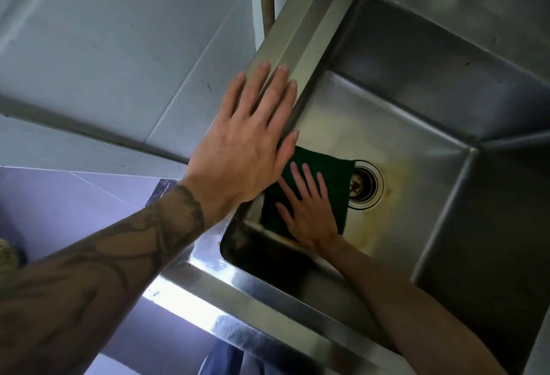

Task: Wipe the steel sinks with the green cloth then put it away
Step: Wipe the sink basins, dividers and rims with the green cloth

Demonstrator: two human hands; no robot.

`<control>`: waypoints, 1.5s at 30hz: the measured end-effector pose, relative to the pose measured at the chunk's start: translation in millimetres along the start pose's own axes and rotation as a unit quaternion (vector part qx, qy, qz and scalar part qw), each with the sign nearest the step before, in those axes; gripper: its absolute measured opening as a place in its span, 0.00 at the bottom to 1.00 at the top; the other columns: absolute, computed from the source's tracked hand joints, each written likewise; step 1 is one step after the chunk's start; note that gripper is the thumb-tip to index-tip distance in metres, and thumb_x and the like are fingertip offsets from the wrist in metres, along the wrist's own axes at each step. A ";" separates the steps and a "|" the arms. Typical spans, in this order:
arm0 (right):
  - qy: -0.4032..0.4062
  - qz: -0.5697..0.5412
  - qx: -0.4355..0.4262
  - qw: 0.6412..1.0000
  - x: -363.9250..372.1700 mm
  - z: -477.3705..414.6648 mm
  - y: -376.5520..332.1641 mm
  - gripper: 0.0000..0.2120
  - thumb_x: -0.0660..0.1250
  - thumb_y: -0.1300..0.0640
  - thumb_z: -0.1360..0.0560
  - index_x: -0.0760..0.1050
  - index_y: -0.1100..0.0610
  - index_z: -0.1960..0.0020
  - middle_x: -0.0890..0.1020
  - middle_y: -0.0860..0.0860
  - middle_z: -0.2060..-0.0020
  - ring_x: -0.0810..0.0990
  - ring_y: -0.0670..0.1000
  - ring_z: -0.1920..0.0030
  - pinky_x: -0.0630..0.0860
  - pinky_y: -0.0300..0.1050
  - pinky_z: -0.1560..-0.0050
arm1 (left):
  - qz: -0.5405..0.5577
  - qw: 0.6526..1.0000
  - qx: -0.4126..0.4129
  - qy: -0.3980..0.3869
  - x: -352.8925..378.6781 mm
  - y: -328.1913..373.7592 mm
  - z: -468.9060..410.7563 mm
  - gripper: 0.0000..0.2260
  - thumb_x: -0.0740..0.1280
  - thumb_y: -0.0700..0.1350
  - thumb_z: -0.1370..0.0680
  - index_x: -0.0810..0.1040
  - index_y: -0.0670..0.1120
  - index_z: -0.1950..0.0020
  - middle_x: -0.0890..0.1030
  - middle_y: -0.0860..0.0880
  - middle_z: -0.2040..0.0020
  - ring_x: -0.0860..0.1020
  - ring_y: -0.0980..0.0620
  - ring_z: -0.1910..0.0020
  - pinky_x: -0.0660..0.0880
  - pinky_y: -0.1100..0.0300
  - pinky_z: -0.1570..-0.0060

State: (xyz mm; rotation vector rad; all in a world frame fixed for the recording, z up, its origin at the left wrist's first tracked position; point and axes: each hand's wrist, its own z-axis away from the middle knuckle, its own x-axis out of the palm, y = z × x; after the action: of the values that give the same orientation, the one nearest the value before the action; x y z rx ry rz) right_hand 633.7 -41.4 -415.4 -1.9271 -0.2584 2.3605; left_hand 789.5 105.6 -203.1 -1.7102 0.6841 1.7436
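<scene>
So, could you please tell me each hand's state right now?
Left hand: open, flat on the raised rim of the steel sink.
Right hand: open, fingers straight, pressing the dark green cloth onto the sink floor.

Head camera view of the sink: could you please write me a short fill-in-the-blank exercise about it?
The right hand presses the ____ cloth onto the floor of the sink.
The left hand lies flat on the sink's ____.
The cloth's far edge reaches the round ____.
Missing words: green; rim; drain.
</scene>
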 end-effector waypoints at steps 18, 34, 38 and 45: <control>-0.052 0.020 -0.119 0.991 -2.3 20.7 8.3 0.29 0.51 0.41 0.13 0.52 0.47 0.15 0.50 0.55 0.15 0.46 0.58 0.15 0.50 0.62 0.17 | -0.007 1.000 -0.002 0.010 -1.6 0.5 -0.5 0.30 0.42 0.57 0.11 0.52 0.40 0.14 0.53 0.38 0.14 0.50 0.37 0.14 0.51 0.38 0.17; -0.119 0.042 -0.308 0.943 -6.7 37.6 44.3 0.30 0.52 0.42 0.15 0.49 0.43 0.15 0.48 0.52 0.15 0.46 0.57 0.15 0.46 0.60 0.18 | -0.008 1.000 -0.003 0.003 -0.7 -1.4 -1.3 0.30 0.42 0.57 0.11 0.51 0.40 0.14 0.52 0.37 0.14 0.51 0.37 0.14 0.52 0.38 0.17; -0.121 0.033 -0.299 0.946 -7.1 24.9 31.0 0.30 0.52 0.42 0.15 0.49 0.42 0.15 0.48 0.52 0.15 0.45 0.57 0.15 0.46 0.61 0.17 | -0.006 1.000 -0.001 0.000 -1.5 -0.5 -2.2 0.30 0.43 0.57 0.11 0.51 0.40 0.14 0.52 0.37 0.14 0.51 0.36 0.14 0.52 0.38 0.17; -0.131 0.038 -0.260 0.956 -8.7 40.5 35.9 0.29 0.50 0.43 0.14 0.48 0.43 0.15 0.48 0.52 0.15 0.45 0.57 0.15 0.48 0.61 0.17 | -0.008 1.000 -0.002 0.002 -0.8 0.5 -1.1 0.31 0.42 0.57 0.12 0.52 0.40 0.14 0.52 0.38 0.14 0.50 0.37 0.14 0.50 0.39 0.16</control>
State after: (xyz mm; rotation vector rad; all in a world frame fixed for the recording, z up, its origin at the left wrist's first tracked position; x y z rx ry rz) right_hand 597.4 -81.3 -405.8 -1.8117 -0.9234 2.8129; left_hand 789.9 104.4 -202.3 -1.7178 0.6670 1.7324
